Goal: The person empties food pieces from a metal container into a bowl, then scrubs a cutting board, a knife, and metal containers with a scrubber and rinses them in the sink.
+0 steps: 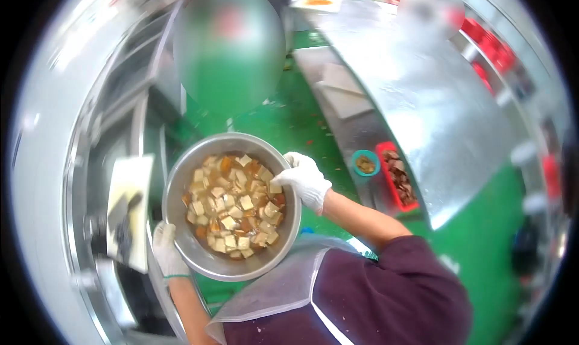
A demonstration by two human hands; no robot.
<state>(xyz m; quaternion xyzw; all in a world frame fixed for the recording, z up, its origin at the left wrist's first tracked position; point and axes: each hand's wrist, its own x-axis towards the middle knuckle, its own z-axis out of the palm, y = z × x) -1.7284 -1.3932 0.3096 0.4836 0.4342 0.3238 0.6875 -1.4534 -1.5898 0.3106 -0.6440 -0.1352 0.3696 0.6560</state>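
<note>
Left grip point(169, 253) and right grip point(306, 181) clasp opposite sides of my metal bowl point(224, 144), left of the frame's centre. Inside it, I see many wet, pale cubes point(246, 202).

The white-gloved left grip point(169, 250) was closed in a clasp, its bare left forearm point(192, 309) running back below it. Higher and to its right, the white-gloved right grip point(305, 182) was clenched too, thumb pointing leftward, the bare right forearm point(366, 220) slanting back down and rightward from it.
</note>
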